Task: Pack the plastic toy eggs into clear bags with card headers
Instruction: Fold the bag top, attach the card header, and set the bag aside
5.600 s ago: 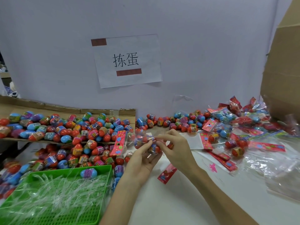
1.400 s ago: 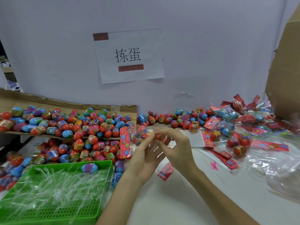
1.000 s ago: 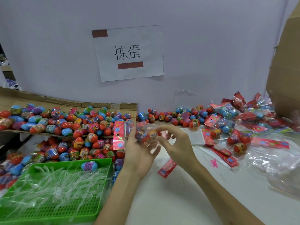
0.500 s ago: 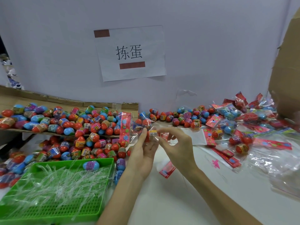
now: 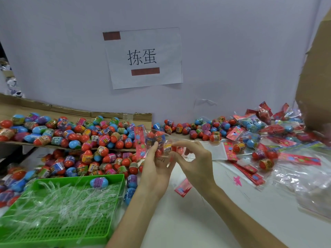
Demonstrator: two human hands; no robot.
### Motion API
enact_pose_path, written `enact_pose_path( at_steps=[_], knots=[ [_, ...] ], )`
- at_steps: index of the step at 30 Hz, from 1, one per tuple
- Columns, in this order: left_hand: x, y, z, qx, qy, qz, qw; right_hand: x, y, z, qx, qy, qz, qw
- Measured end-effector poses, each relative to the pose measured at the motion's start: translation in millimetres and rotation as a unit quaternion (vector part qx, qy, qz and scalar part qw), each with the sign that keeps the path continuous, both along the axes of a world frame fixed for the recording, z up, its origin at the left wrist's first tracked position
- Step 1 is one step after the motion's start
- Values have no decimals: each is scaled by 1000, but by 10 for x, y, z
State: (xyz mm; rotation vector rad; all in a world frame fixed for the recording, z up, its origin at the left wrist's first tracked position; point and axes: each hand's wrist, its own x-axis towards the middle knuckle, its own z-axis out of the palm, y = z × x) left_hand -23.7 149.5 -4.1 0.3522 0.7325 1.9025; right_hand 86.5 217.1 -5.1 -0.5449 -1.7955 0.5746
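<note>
My left hand [image 5: 157, 169] holds a clear bag [image 5: 157, 140] with a red card header [image 5: 139, 142] standing upright at its left end; several toy eggs show inside it. My right hand [image 5: 195, 161] pinches the bag's open right end with thumb and forefinger. Both hands hover above the white table [image 5: 179, 221] at the middle of the view. Loose red, blue and purple eggs [image 5: 71, 133] lie heaped to the left on a cardboard sheet and below it.
A green mesh tray [image 5: 59, 212] of clear plastic strips sits at front left with one egg in it. Packed bags [image 5: 254, 124] and flat red headers [image 5: 250, 173] pile at the right beside a cardboard box [image 5: 315, 86]. A paper sign [image 5: 143, 58] hangs on the wall.
The bag stays between both hands over the table. My right fingers have shifted along its open end, and the header has turned upright at the left.
</note>
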Motion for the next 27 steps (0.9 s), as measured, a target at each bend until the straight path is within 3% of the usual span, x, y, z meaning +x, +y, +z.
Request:
enact_pose_path(
  at_steps=[10, 17, 27],
  knots=[
    [24, -8, -25, -1, 37, -52, 998, 14, -12, 12, -81, 61, 29, 994],
    [22, -19, -57, 5, 14, -67, 998, -19, -43, -10, -147, 104, 60, 982],
    [32, 42, -71, -11, 45, -36, 998, -78, -101, -49, -150, 46, 83, 984]
  ],
)
